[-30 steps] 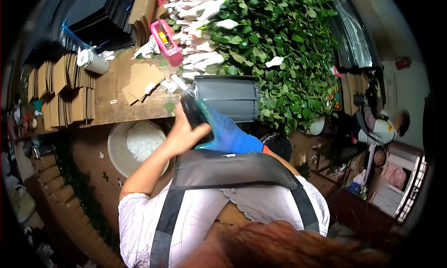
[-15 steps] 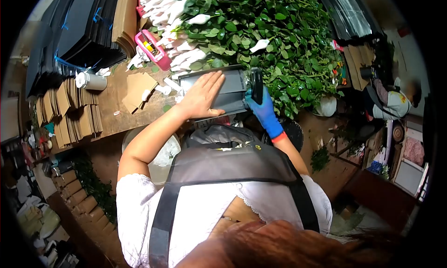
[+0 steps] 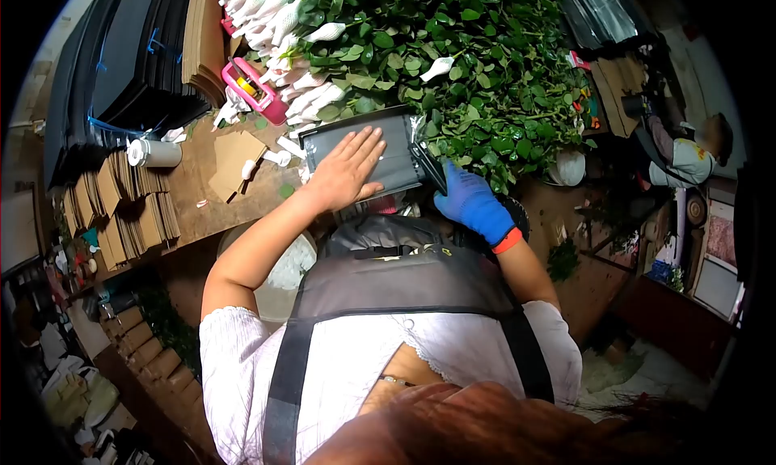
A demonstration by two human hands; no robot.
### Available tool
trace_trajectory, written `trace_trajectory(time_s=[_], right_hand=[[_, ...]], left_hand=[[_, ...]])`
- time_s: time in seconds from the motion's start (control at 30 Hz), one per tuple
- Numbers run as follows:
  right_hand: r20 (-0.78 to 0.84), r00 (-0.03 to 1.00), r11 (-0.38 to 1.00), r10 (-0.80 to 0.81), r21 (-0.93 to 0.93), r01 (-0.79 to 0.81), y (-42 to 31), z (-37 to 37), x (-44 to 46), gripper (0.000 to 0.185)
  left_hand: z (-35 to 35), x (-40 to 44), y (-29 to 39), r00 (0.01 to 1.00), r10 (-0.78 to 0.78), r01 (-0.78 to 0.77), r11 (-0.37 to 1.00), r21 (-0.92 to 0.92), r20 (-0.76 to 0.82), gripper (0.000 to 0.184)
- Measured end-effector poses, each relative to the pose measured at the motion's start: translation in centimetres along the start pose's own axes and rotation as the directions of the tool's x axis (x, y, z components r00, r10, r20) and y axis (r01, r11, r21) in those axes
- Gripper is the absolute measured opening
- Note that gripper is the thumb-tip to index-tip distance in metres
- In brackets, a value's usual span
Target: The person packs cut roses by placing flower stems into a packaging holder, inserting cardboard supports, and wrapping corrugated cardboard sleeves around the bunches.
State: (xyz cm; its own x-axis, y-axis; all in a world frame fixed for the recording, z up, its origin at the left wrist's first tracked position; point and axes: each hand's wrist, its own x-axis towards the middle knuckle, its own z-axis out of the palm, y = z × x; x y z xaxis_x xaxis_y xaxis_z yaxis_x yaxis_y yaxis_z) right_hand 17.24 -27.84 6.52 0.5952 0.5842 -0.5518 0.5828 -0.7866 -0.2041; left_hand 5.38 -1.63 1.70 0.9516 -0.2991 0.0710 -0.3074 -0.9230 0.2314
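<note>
My left hand [image 3: 347,167] is bare and lies flat, fingers stretched, on a dark grey folded wrapper [image 3: 398,154] at the table's front edge. The wrapper has a black rim and a shiny clear edge on its right. In a blue glove with a red cuff, my right hand [image 3: 477,202] closes on a black stapler [image 3: 428,164], which leans against the wrapper's right end. Part of the stapler is hidden by the glove. Just beyond lies a large heap of leafy green stems [image 3: 485,85], with flower heads in white net sleeves [image 3: 311,93] on its left.
A pink tape dispenser [image 3: 257,93], brown card pieces [image 3: 234,162] and a white lidded cup [image 3: 153,153] are on the wooden table [image 3: 198,194]. Stacks of black boards [image 3: 145,52] stand at the left. A co-worker [image 3: 687,162] is at the far right.
The stapler has gone from upright to slanted, and my right hand has shifted slightly right and down. My left hand still presses on the wrapper. The whole view has shifted slightly.
</note>
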Motion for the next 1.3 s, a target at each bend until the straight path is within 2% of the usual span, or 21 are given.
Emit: trace_trajectory(time_s=[0.03, 0.17, 0.27, 0.37, 0.47, 0.57, 0.67, 0.77, 0.8, 0.9, 0.97, 1.03, 1.07, 1.1, 1.13, 1.17, 1.2, 1.23, 1.27, 1.3], right_hand=[[-0.013, 0.999, 0.999, -0.042, 0.025, 0.043, 0.3, -0.3, -0.2, 0.078], [0.091, 0.995, 0.999, -0.036, 0.020, 0.034, 0.2, -1.7, -0.1, 0.082], [0.007, 0.997, 0.996, -0.074, -0.040, 0.074, 0.4, 0.6, 1.0, 0.083], [-0.143, 0.986, 0.994, -0.089, -0.082, 0.078, 0.2, 2.4, 0.9, 0.077], [0.006, 1.000, 0.998, 0.012, -0.059, -0.012, -0.2, 1.5, 1.4, 0.069], [-0.021, 0.999, 0.999, -0.030, -0.016, 0.030, 0.9, 1.5, 1.5, 0.065], [-0.109, 0.992, 0.996, -0.067, 0.056, 0.073, 2.5, 0.2, 0.6, 0.061], [-0.236, 0.964, 0.911, 0.119, 0.413, -0.011, 0.8, -1.2, -1.7, 0.056], [-0.295, 0.947, 0.841, 0.125, 0.537, 0.056, 0.4, -1.0, -1.7, 0.055], [-0.271, 0.962, 0.793, 0.026, 0.592, 0.145, -0.8, -1.1, -2.4, 0.056], [-0.251, 0.967, 0.846, -0.039, 0.506, 0.166, -1.1, -1.3, -2.3, 0.062], [-0.272, 0.956, 0.863, -0.108, 0.453, 0.226, -2.1, -2.3, -2.4, 0.065], [-0.232, 0.965, 0.853, -0.126, 0.471, 0.225, -2.6, -3.0, -2.7, 0.067], [-0.269, 0.951, 0.837, -0.152, 0.476, 0.269, -2.9, -2.3, -2.3, 0.071], [-0.307, 0.929, 0.800, -0.206, 0.494, 0.340, -4.1, -2.3, -2.0, 0.076], [-0.347, 0.903, 0.757, -0.253, 0.510, 0.408, -5.7, -2.2, -1.7, 0.081], [-0.393, 0.857, 0.778, -0.334, 0.397, 0.486, -7.5, -2.2, -1.7, 0.086], [-0.426, 0.802, 0.784, -0.419, 0.276, 0.556, -9.1, -2.2, -1.6, 0.091], [-0.357, 0.817, 0.760, -0.454, 0.323, 0.563, -9.9, -1.4, -0.8, 0.097], [-0.319, 0.795, 0.713, -0.516, 0.355, 0.605, -11.6, -3.0, -1.5, 0.088]], left_hand=[[0.0, -0.1, 0.0, 1.000, 0.000, 0.000, 1.000, 0.002, 0.004, 0.077], [-0.2, -0.1, -0.1, 1.000, -0.012, 0.012, 1.000, -0.008, 0.019, 0.078], [-0.2, 0.0, -0.1, 1.000, -0.011, 0.012, 1.000, -0.009, 0.026, 0.077], [0.1, 0.0, 0.1, 0.999, -0.011, 0.011, 1.000, -0.005, 0.032, 0.078], [0.2, 0.1, -0.1, 0.999, -0.001, 0.000, 1.000, 0.025, 0.032, 0.078], [0.1, 0.1, -0.1, 1.000, 0.007, -0.007, 1.000, 0.023, 0.015, 0.078], [0.2, -0.2, 0.1, 1.000, -0.012, 0.012, 1.000, 0.005, -0.015, 0.077], [0.5, -0.4, 0.1, 0.999, -0.015, 0.015, 1.000, -0.002, -0.049, 0.077], [0.5, -0.4, 0.1, 0.999, -0.017, 0.017, 1.000, -0.007, -0.049, 0.077], [0.6, -0.5, -0.1, 0.998, -0.013, 0.012, 1.000, -0.017, -0.053, 0.078], [0.7, -0.5, -0.1, 0.997, -0.010, 0.008, 1.000, -0.031, -0.073, 0.078], [-0.1, -0.5, -0.1, 0.998, -0.013, 0.004, 0.990, -0.139, -0.064, 0.080], [-0.6, -0.7, 0.0, 0.998, -0.018, 0.006, 0.981, -0.194, -0.059, 0.081], [-1.3, -1.0, 0.7, 0.994, -0.096, 0.049, 0.836, -0.546, -0.058, 0.084], [-2.1, -1.4, 1.9, 0.986, -0.163, 0.069, 0.571, -0.818, -0.030, 0.088], [-2.5, -1.9, 3.1, 0.977, -0.211, 0.067, 0.224, -0.972, 0.019, 0.092], [-1.7, -2.8, 4.3, 0.961, -0.274, 0.066, 0.167, -0.984, 0.018, 0.099], [-0.7, -2.6, 5.5, 0.907, -0.402, -0.045, 0.197, -0.979, -0.123, 0.085], [-0.1, -3.1, 6.2, 0.831, -0.555, -0.085, -0.053, -0.995, -0.041, 0.073], [-2.6, -3.2, 6.7, 0.739, -0.670, -0.164, -0.288, -0.943, 0.077, 0.063]])
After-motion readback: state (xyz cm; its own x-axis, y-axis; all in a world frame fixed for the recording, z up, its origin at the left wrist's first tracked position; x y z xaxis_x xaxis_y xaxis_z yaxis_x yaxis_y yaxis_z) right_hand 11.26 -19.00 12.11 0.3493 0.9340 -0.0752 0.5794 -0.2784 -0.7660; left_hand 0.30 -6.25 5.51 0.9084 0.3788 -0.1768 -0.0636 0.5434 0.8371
